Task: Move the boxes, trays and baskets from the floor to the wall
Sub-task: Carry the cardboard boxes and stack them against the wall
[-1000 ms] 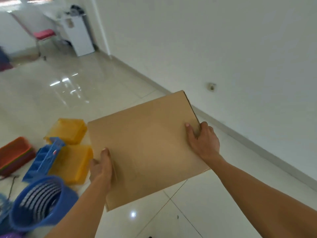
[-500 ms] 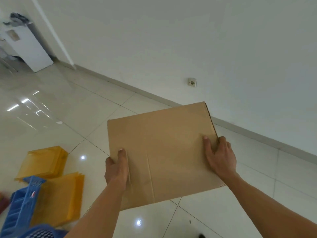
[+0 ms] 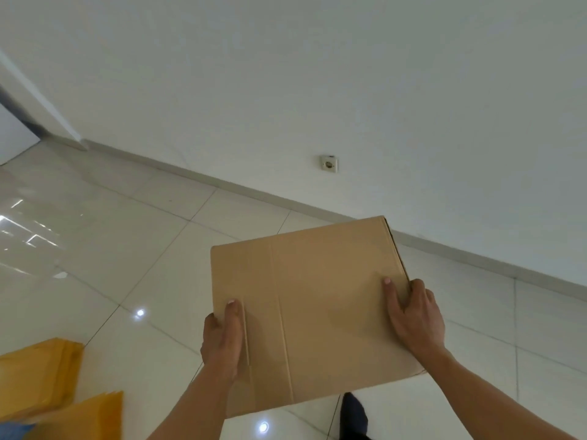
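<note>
I carry a plain brown cardboard box [image 3: 314,300] in front of me, above the tiled floor. My left hand [image 3: 224,338] grips its near left edge, thumb lying on top. On the near right edge my right hand [image 3: 413,315] holds it with the thumb across the top face. The white wall [image 3: 317,74] with its grey skirting lies just beyond the box. Two stacks of yellow trays [image 3: 35,376] lie on the floor at the lower left; the nearer stack [image 3: 92,417] is cut off by the frame.
A wall socket [image 3: 329,162] sits low on the wall above the box. My dark shoe [image 3: 352,414] shows under the box. A white cabinet [image 3: 12,138] stands at the far left. A blue item [image 3: 12,431] peeks in at the bottom left corner.
My view has turned right, toward the wall. The blue baskets and red trays have slid out of sight on the left. Both hands keep the same grip on the box.
</note>
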